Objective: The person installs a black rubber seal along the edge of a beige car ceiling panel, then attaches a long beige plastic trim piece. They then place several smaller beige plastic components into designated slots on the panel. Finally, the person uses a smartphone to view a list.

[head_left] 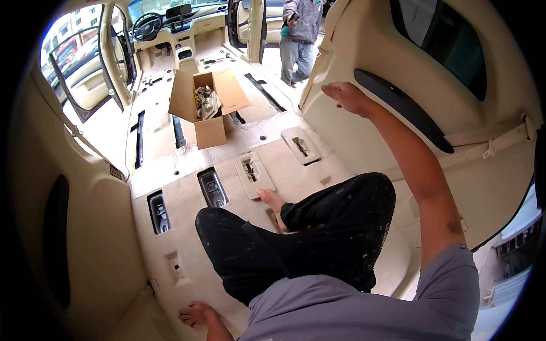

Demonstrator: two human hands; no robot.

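My left hand rests on the beige carpeted van floor with its fingers spread, holding nothing. Raised at the right, my right hand is near the beige side panel, fingers stretched out and nothing seen in it. In front of my bare foot lies a beige rectangular trim cover. A second trim cover sits farther right. Two dark floor recesses with metal fittings, a middle one and a left one, are uncovered.
An open cardboard box holding plastic-like parts stands ahead. Dark seat rails cross the stripped front floor. A steering wheel is at the far left. Another person stands outside the right door opening. My crossed legs occupy the middle.
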